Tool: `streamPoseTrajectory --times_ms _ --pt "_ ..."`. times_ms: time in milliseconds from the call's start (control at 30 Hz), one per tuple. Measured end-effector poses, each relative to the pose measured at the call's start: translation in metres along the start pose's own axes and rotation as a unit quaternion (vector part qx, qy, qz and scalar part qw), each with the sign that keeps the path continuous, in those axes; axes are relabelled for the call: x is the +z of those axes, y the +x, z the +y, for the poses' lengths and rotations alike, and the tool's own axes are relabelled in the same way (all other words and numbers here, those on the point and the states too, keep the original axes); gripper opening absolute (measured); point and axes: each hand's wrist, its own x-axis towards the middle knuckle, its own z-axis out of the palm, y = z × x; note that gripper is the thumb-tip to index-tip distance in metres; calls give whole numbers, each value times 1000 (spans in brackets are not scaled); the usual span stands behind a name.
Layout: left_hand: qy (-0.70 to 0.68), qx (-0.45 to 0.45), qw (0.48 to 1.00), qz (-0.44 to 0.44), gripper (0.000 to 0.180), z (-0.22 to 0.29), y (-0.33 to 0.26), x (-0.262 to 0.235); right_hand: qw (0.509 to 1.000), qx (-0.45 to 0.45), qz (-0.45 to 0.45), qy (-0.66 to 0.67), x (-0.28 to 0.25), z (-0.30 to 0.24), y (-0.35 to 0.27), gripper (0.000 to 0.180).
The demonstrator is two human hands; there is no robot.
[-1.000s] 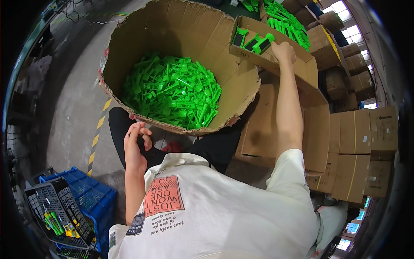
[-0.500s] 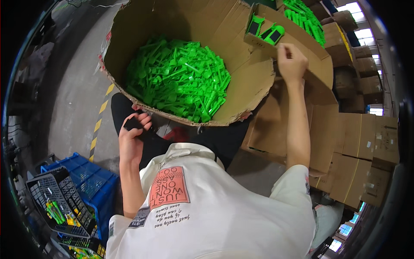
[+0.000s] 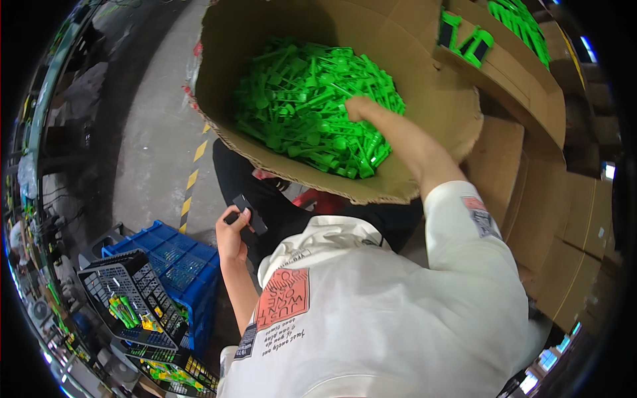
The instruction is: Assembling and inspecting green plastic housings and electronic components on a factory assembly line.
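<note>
My left hand (image 3: 233, 232) is closed around black flat rectangular pieces (image 3: 252, 213), held low in front of my dark trousers. With the arm stretched forward, my right hand (image 3: 358, 109) reaches into a big round-bent cardboard box (image 3: 441, 126). Its fingers are bunched together at the top of a heap of bright green plastic parts (image 3: 312, 99); what they hold, if anything, is hidden. Two or so green pieces with black pads (image 3: 476, 48) lie in a smaller carton (image 3: 524, 79) beyond the box's right rim.
More green parts (image 3: 521, 26) lie at the far right. Brown cartons (image 3: 564, 265) stand along the right side. At left are a blue crate (image 3: 176, 255) and black baskets (image 3: 133, 292) with green and yellow items. Yellow-black tape (image 3: 192, 178) marks the grey floor.
My right hand has left the small carton's edge and moved left into the green heap. My left hand keeps the black pieces, now turned so more shows. The whole view has shifted.
</note>
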Motion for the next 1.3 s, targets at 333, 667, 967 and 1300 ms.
streamPoseTrajectory --times_ms 333,667,967,1300 --pt "-40 -38 992 116 10 -10 2 -25 996 19 -28 78 104 -68 20 37" --pt "-108 27 993 32 4 42 5 27 819 150 310 459 -31 -14 36 42" --pt "-151 126 980 -20 14 61 -34 45 832 -280 234 418 -168 -108 -196 14" --pt "-88 147 976 -134 17 52 -53 95 775 -249 480 326 -78 -160 -309 17"
